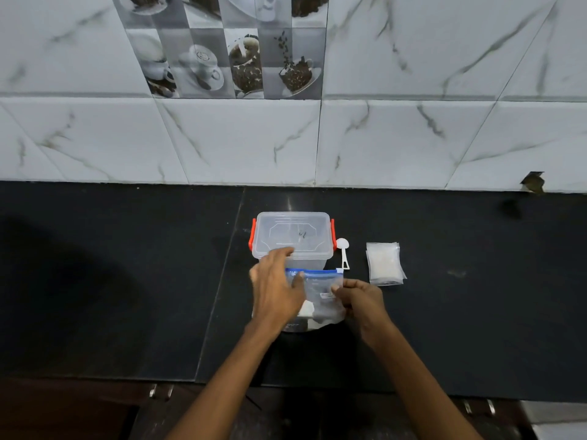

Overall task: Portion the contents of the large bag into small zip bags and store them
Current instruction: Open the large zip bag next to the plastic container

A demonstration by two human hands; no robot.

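Note:
A large clear bag with a blue slider zip along its top stands on the black counter, with white contents at its bottom. My left hand lies against its left side, thumb on the front near the zip, fingers spread. My right hand pinches the bag's right edge below the slider. A small stack of clear small zip bags lies flat to the right. A clear plastic box with orange latches and its lid on stands just behind the large bag.
A white plastic scoop lies between the box and the small bags. The black counter runs to a marble-tiled wall behind. Drawer handles show below the counter's front edge.

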